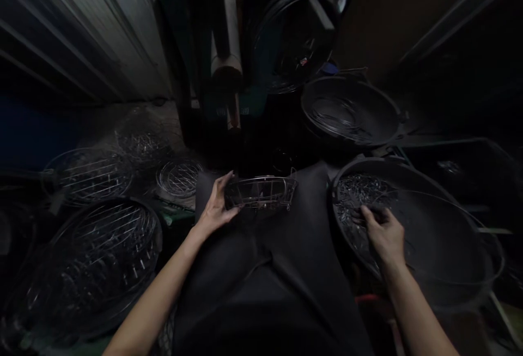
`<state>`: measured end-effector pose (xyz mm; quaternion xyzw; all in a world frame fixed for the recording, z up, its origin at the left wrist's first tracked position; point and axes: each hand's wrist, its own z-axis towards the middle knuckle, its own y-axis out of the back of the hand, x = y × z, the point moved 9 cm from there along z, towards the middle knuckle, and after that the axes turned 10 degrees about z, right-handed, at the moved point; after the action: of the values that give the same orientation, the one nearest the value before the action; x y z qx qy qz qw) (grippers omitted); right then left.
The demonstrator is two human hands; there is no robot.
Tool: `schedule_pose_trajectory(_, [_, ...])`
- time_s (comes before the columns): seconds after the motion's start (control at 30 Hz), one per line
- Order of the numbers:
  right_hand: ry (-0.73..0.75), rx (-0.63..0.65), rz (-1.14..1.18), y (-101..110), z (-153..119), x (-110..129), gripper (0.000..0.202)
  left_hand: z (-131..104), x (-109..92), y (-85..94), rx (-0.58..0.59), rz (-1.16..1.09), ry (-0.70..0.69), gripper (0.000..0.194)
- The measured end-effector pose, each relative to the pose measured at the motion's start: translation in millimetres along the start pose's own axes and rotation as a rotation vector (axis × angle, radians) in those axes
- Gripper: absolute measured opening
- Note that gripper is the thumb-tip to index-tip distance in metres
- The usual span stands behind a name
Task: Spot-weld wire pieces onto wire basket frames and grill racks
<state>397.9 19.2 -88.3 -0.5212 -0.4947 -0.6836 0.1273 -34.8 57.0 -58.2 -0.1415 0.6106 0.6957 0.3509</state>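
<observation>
Wire basket on the lap, hands apart.
Left hand (pixel 216 207) grips the basket (pixel 261 192) at its left end; right hand (pixel 382 233) reaches into the tub (pixel 449 269), fingers pinching metal bits (pixel 355 195).

wire racks (pixel 107 247) stacked at lower left — smaller ones (pixel 178 177) behind; a dark basin (pixel 351 110) upper right, corrugated wall (pixel 93 29) upper left.

Both forearms run off the bottom edge, the right hand (pixel 384 236) has its fingertips buried in dim metal bits in the basin (pixel 441 269) too small to identify, and the wire racks (pixel 102 252) left of the left hand (pixel 214 209) fade into darkness.
</observation>
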Motion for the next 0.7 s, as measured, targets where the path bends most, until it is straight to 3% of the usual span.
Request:
schedule_pose_trajectory(0.07, [0.019, 0.034, 0.131, -13.0, -16.8, 26.5, 0.047, 6.6, 1.1, 7.5, -0.038, -0.02, 0.013, 0.077])
schedule_pose_trajectory(0.17, [0.045, 0.229, 0.085, -49.6, -44.9, 52.1, 0.047, 19.0, -10.3, 20.1, -0.037, -0.016, -0.034, 0.064])
schedule_pose_trajectory(0.23, [0.026, 0.328, 0.075, -70.1, -60.3, 62.4, 0.05, 27.1, -21.2, 31.3, -0.043, -0.008, -0.067, 0.063])
schedule_pose_trajectory(0.3, [0.021, 0.343, 0.153, -80.5, -69.9, 82.8, 0.048, 34.5, -29.6, 41.4, -0.048, 0.008, -0.077, 0.064])
schedule_pose_trajectory(0.37, [0.042, 0.399, 0.3, -93.1, -78.2, 118.2, 0.042, 40.6, -36.1, 47.8, -0.051, 0.021, -0.087, 0.066])
schedule_pose_trajectory(0.47, [0.071, 0.644, 0.5, -128.4, -94.1, 181.2, 0.037, 46.3, -45.2, 49.3, -0.045, 0.077, -0.142, 0.063])
schedule_pose_trajectory(0.53, [0.066, 0.779, 0.541, -153.8, -101.4, 209.5, 0.037, 47.2, -49.8, 48.4, -0.052, 0.13, -0.191, 0.061])
schedule_pose_trajectory(0.6, [0.068, 0.818, 0.513, -173.7, -101.6, 221.2, 0.036, 46.7, -51.2, 49.3, -0.075, 0.161, -0.222, 0.06])
schedule_pose_trajectory(0.7, [0.162, 0.768, 0.447, -188.8, -97.1, 226.2, 0.034, 46.1, -47.9, 53.3, -0.109, 0.159, -0.226, 0.06])
